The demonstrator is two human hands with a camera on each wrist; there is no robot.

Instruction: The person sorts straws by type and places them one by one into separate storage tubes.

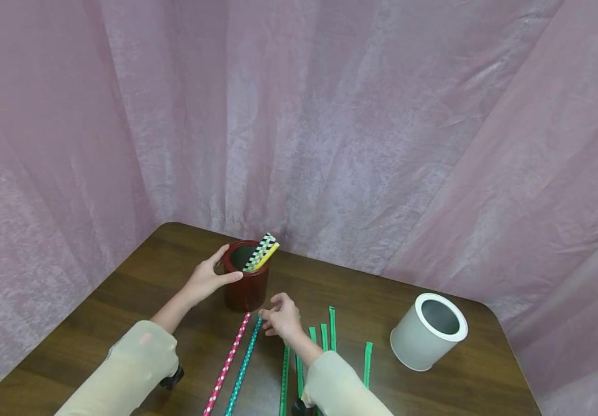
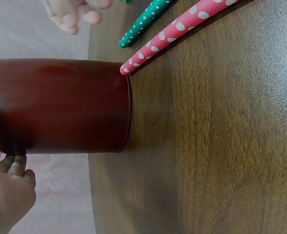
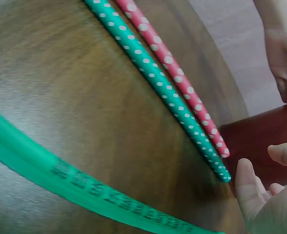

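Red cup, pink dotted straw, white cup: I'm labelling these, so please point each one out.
red cup (image 1: 247, 289): head view, on its front wall below the rim.
pink dotted straw (image 1: 228, 361): head view, mid-length of the straw.
white cup (image 1: 413, 344): head view, on its outer side wall.

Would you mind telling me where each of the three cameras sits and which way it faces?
Head: on the head, facing forward and down at the table; both sleeves, left hand gripping the red can, right hand.
Left wrist: beside the can's wall; left fingers, right fingertips.
Right wrist: low over the teal straw; right fingers, left hand.
All share the can, teal straw and pink straw.
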